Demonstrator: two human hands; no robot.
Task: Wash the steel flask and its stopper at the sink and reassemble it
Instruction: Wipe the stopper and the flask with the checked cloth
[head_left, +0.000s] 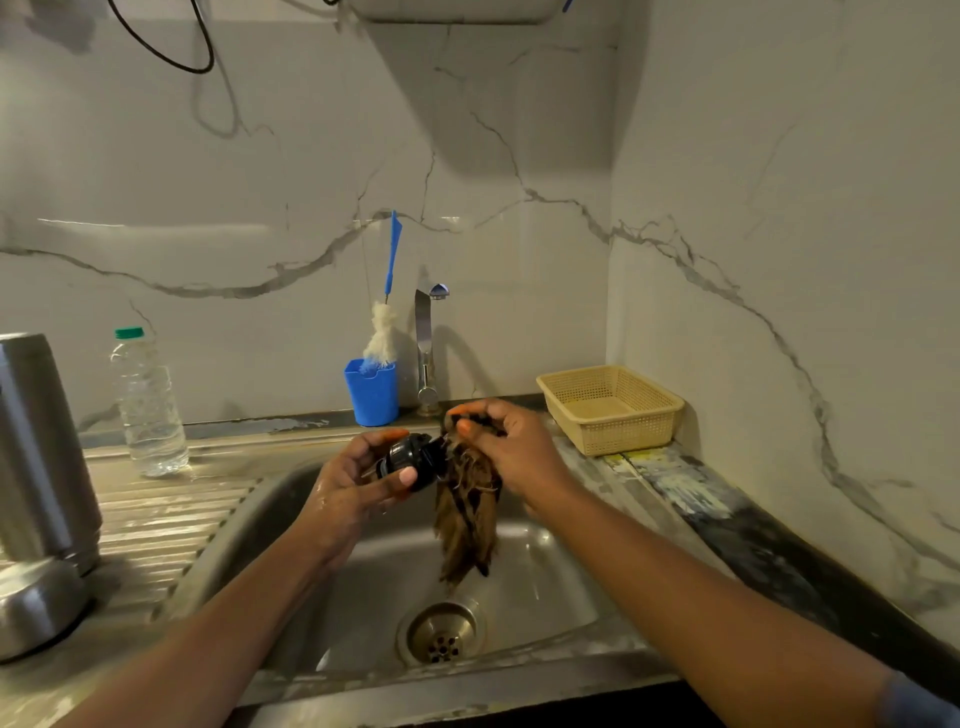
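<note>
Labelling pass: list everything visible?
black plastic stopper: 1, black, left hand
brown fibrous cloth: 1, brown, right hand
steel flask: 1, silver, drainboard
steel domed cap: 1, silver, lower left
clear plastic bottle: 1, clear, drainboard
blue plastic cup: 1, blue, beside tap
white bottle brush: 1, white, in cup
chrome tap: 1, silver, behind sink
beige plastic basket: 1, beige, right counter
steel sink: 1, silver, centre
left hand: grips stopper
right hand: grips cloth

Over the sink (545, 582), our left hand (353, 488) grips the black stopper (413, 460) while our right hand (514, 447) pinches a wet brown rag (467, 519) against its end. The steel flask (36, 447) stands on the drainboard (171, 509) near 1 water bottle (148, 410).
</note>
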